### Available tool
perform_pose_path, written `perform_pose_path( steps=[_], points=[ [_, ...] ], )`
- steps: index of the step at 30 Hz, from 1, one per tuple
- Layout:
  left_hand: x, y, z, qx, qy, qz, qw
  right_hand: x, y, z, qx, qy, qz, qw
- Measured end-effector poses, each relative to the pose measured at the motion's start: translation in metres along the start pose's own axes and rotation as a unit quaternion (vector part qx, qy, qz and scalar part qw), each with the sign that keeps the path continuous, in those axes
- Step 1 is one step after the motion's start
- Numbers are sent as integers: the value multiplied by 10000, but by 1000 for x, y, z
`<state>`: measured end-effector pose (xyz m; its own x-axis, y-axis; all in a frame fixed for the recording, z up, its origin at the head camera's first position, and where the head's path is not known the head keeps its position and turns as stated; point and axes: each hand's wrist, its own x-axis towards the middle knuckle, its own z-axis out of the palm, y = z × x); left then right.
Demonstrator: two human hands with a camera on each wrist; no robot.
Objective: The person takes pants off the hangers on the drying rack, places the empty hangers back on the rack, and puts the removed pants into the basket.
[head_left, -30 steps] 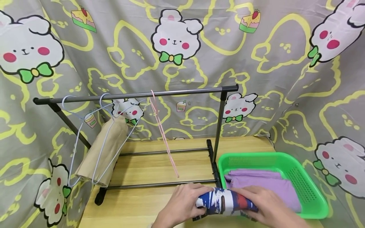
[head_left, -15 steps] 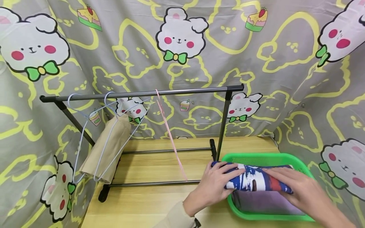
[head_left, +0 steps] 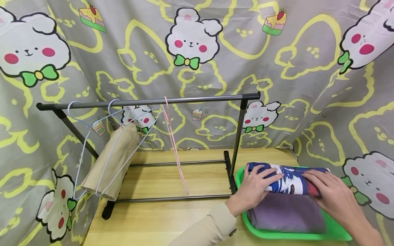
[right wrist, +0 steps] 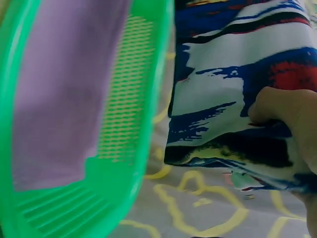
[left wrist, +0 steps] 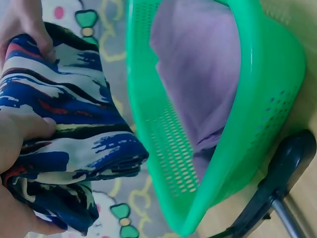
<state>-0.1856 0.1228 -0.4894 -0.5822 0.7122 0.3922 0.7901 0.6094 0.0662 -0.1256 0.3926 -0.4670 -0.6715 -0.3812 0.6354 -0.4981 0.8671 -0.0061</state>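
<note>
A folded cloth garment (head_left: 287,181) with blue, white, red and black brush-like stripes is held in the air above the green plastic basket (head_left: 277,235). My left hand (head_left: 253,186) grips its left end, thumb on one face and fingers on the other, as the left wrist view shows. At the right end my right hand (head_left: 333,194) holds the same garment (right wrist: 228,94), its thumb pressed on the near side. Inside the basket lies a folded purple cloth (head_left: 286,213), partly covered in the head view by the striped garment.
A black metal clothes rack (head_left: 197,100) stands left of the basket on the wooden table (head_left: 160,222). Blue hangers (head_left: 83,164), a rolled beige cloth (head_left: 112,160) and a pink hanger (head_left: 175,147) hang at it. A patterned curtain (head_left: 197,82) encloses the back and sides.
Both hands have carried the striped garment from the basket's front left, rightward and away from me, to above the basket. The rack and its hangers stay put.
</note>
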Motion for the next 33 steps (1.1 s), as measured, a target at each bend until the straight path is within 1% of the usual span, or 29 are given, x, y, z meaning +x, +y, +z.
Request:
perform_pose_path(
  steps=[3, 8, 10, 13, 19, 21, 24, 26, 28, 31, 33],
  points=[
    [4, 5, 14, 258, -264, -32, 9993, -9, 9, 14, -88, -129, 36, 9999],
    [4, 11, 33, 309, -664, -26, 9973, -19, 20, 32, -112, -419, 43, 9991],
    [3, 10, 36, 275, -820, -61, 9962, -19, 21, 39, -102, -564, 25, 9984],
    [0, 10, 40, 174, -1129, -96, 9934, -23, 22, 48, -118, -660, 7, 9977],
    [-5, 14, 48, 20, -1741, -257, 9844, -36, 22, 60, -21, -750, -88, 9971],
    [-7, 16, 49, -18, -1968, -314, 9799, -41, 21, 62, 97, -882, -23, 9961],
    [-11, 18, 52, -21, -2276, -326, 9732, -46, 20, 63, 379, -1269, 296, 9908],
    [-14, 20, 54, -14, -2471, -299, 9685, -49, 18, 62, 645, -1665, 593, 9821],
    [-16, 21, 55, -35, -2590, -271, 9655, -49, 17, 60, 937, -2167, 921, 9674],
    [-19, 23, 54, -154, -2771, -331, 9601, -49, 17, 56, 1476, -2919, 1328, 9356],
    [-21, 25, 53, -275, -2872, -406, 9566, -47, 18, 52, 1833, -3392, 1593, 9088]
  ],
)
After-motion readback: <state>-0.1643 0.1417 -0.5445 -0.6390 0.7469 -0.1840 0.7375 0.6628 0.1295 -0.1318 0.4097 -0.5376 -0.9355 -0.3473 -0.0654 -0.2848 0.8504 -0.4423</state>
